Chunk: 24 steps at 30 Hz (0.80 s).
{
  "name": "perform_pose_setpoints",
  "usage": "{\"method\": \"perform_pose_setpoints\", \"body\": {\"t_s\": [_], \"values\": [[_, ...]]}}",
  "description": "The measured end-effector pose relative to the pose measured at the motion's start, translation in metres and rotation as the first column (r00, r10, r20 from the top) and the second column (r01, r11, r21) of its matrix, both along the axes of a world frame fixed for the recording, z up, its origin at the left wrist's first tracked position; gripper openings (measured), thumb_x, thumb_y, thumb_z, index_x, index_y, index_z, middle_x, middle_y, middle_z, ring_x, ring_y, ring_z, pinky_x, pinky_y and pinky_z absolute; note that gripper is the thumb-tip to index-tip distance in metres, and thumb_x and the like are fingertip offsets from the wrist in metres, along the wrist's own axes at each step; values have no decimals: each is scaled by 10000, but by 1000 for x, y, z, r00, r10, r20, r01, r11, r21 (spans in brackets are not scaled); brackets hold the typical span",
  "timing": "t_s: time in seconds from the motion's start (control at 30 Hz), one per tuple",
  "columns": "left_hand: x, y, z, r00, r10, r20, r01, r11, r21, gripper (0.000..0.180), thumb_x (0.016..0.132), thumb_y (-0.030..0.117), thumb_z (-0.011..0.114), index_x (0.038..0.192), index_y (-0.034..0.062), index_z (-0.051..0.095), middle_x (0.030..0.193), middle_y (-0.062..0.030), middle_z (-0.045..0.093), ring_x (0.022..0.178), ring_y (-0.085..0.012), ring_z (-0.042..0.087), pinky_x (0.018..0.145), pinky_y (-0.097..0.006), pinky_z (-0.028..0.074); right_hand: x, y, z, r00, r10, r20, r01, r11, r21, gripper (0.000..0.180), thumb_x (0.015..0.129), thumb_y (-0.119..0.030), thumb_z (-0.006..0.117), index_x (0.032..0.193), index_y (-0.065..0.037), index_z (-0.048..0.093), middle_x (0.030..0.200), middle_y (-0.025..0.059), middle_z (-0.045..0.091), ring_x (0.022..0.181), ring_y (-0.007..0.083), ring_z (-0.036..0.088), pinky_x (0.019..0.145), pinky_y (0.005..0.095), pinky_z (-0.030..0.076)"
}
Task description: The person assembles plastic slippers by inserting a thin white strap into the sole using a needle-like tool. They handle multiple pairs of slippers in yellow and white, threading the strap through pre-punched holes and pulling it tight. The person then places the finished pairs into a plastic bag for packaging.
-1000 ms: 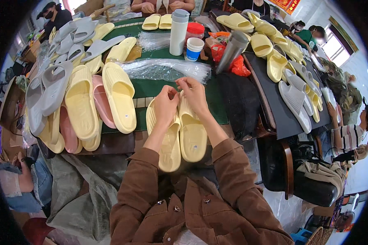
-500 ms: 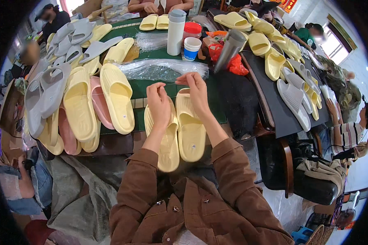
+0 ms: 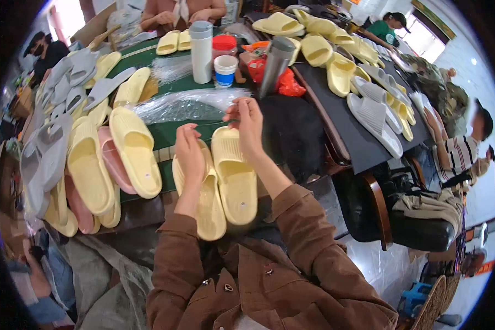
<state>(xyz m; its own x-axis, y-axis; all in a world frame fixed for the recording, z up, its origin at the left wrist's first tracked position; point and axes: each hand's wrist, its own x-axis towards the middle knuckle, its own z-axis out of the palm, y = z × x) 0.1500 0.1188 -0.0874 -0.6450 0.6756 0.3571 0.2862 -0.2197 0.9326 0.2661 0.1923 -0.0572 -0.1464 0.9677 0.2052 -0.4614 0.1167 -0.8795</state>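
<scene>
A pair of pale yellow foam slides point(image 3: 225, 181) lies side by side, toes toward the person, at the near edge of the green-covered worktop point(image 3: 168, 135); their soles are smooth and matte, the straps broad and ribbed with fine grooves. The left hand point(image 3: 190, 154) rests over the strap of the left slide, its fingers curled with the tips drawn together, while the right hand point(image 3: 247, 124) is raised just above the right slide's strap, thumb and forefinger pressed together; a very thin thread or strand seems to run between the two hands, though it is too fine to tell for sure. Both forearms wear brown fabric sleeves point(image 3: 291, 220) with a soft, slightly crumpled weave. Just beyond the hands lies a crinkled sheet of clear plastic film point(image 3: 187, 104), glossy and wrinkled. To the left, more slides are heaped in overlapping rows: yellow ones point(image 3: 135, 151), a pink one point(image 3: 113, 162) and grey ones point(image 3: 44, 159), all of the same rounded, moulded shape. Farther back stand a tall pale cylinder flask point(image 3: 201, 52), a small white cup with a blue band point(image 3: 225, 70), a red-lidded jar point(image 3: 224, 45) and a dull metal flask point(image 3: 275, 63) beside red plastic wrapping. To the right, a dark worktop point(image 3: 346, 126) carries yellow and grey slides in a line. Other people sit around the crowded room, with bright windows at the upper right.
</scene>
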Motion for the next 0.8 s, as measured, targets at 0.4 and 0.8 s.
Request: {"method": "perform_pose_setpoints", "body": {"t_s": [0.4, 0.8], "values": [[0, 1, -2, 999, -46, 9, 46, 999, 7, 269, 1011, 208, 414, 985, 15, 599, 749, -32, 553, 689, -117, 503, 638, -266, 417, 62, -35, 29, 948, 135, -288, -158, 986, -59, 166, 1015, -234, 452, 1001, -98, 544, 819, 3, 565, 716, 98, 569, 553, 226, 479], [3, 3, -5, 993, -105, -60, 105, 994, -13, 212, 998, 176, 459, 987, 22, 604, 753, -26, 573, 693, -100, 518, 635, -247, 421, 165, -63, 73, 981, -26, -191, 39, 997, 63, 163, 1021, -215, 448, 996, -79, 535, 711, -23, 430, 619, 64, 414, 533, 215, 390]]}}
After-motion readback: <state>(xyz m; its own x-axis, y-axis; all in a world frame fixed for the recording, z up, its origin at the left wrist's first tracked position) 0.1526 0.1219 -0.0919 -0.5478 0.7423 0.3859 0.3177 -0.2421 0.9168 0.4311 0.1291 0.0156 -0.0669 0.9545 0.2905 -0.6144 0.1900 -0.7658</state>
